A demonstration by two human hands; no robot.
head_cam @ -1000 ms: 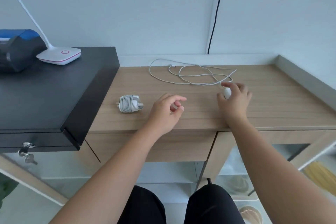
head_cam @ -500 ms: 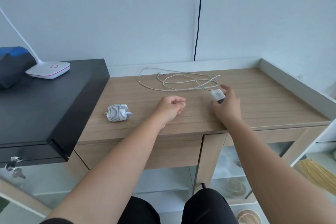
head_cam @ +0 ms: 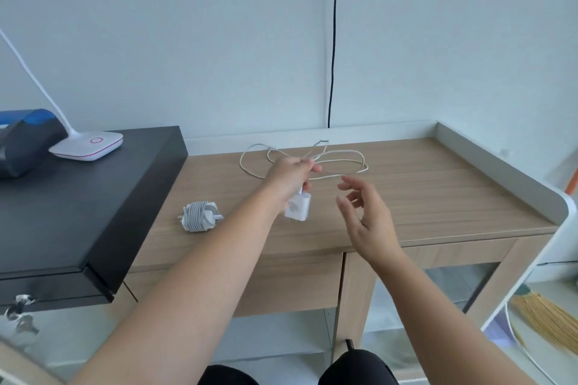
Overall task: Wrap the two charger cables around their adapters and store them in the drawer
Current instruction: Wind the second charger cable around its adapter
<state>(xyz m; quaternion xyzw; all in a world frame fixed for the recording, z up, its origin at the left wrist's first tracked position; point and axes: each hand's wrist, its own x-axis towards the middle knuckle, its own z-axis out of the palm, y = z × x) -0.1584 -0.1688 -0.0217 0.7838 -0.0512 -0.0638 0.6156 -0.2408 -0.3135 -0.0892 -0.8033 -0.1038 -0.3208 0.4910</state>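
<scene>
My left hand (head_cam: 289, 176) is raised over the wooden desk (head_cam: 422, 194) and grips the white cable (head_cam: 350, 162) close to its adapter (head_cam: 297, 209), which hangs just below the hand. The rest of that cable lies in loose loops at the back of the desk. My right hand (head_cam: 364, 216) hovers beside the adapter with fingers spread and nothing in it. A second charger (head_cam: 200, 216), its cable wound around the adapter, lies on the desk to the left. The closed drawer front (head_cam: 300, 281) sits under the desk edge.
A black cabinet (head_cam: 78, 209) stands at the left with a white lamp base (head_cam: 87, 144) and a dark blue object (head_cam: 25, 141) on it; keys (head_cam: 20, 311) hang from its lock. A black cord (head_cam: 333, 40) runs down the wall. A raised rim (head_cam: 488, 162) borders the desk's right side.
The adapter passed from my right hand to my left, which lifted it off the desk by the cable. My right hand let go and opened. The view tilted down.
</scene>
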